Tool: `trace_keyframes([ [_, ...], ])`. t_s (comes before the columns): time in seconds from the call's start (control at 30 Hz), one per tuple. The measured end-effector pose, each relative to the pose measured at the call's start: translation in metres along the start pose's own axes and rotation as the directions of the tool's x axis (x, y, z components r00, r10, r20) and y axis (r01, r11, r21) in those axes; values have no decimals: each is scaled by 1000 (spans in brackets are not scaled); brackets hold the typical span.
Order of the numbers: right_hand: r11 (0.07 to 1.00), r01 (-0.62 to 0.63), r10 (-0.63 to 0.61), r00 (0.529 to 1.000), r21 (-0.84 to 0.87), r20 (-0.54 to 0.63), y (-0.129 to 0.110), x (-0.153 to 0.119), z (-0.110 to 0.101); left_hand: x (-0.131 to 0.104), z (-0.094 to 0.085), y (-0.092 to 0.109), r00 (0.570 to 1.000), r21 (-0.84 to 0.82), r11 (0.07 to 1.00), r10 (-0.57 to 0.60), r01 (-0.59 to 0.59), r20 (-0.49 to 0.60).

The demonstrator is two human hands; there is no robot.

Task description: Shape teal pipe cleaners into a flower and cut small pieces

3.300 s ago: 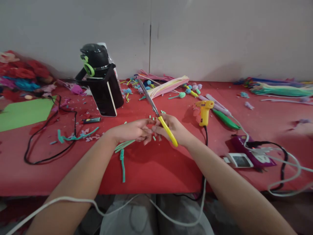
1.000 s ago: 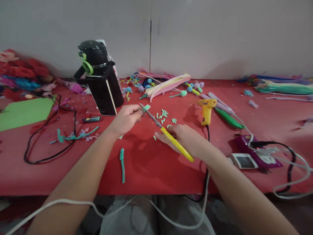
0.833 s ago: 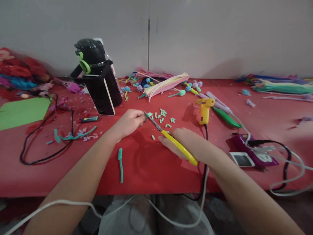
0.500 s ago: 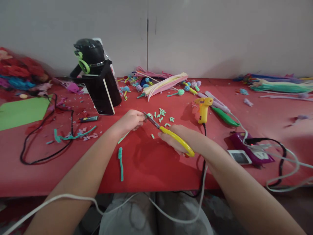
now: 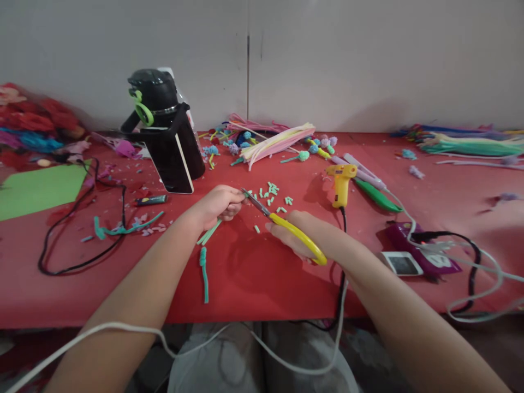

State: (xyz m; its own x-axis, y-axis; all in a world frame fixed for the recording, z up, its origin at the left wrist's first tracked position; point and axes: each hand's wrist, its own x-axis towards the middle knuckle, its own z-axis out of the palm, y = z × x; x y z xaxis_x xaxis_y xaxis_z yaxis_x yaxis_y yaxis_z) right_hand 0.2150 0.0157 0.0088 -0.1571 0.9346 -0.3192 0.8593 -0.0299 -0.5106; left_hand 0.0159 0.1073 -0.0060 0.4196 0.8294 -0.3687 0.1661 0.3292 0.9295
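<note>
My left hand (image 5: 223, 204) pinches light green pipe cleaners (image 5: 209, 232), whose tails stick out below the fingers. My right hand (image 5: 292, 234) is wrapped round yellow-handled scissors (image 5: 298, 233). The blades reach up and left to the left fingertips, around the ends of the pipe cleaners. Several short green cut pieces (image 5: 272, 189) lie on the red tabletop (image 5: 254, 278) just beyond the blades. A teal pipe cleaner with a knotted top (image 5: 203, 273) lies nearer the front edge, below my left hand.
A black flask (image 5: 158, 93) stands behind a black, white-edged object (image 5: 170, 164). To the right are a yellow glue gun (image 5: 340, 183) and a purple item (image 5: 423, 251) with cables. Pipe cleaner bundles (image 5: 280, 143) lie at the back; a white cable (image 5: 118, 327) crosses in front.
The view has shifted slightly. More of the green pipe cleaner tails shows below my left hand, now as separate strands. Both hands keep nearly the same position and grip.
</note>
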Motion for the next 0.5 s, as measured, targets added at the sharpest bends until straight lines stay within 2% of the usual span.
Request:
trace_keyframes([
  [0.3,996,71,-75,995,-46,-72,0,-2,6,-2,-4,1,1000,15,1000,-7,7,28],
  [0.5,985,62,-61,998,160,-9,11,-2,7,-8,-11,5,1000,89,996,-5,3,25],
])
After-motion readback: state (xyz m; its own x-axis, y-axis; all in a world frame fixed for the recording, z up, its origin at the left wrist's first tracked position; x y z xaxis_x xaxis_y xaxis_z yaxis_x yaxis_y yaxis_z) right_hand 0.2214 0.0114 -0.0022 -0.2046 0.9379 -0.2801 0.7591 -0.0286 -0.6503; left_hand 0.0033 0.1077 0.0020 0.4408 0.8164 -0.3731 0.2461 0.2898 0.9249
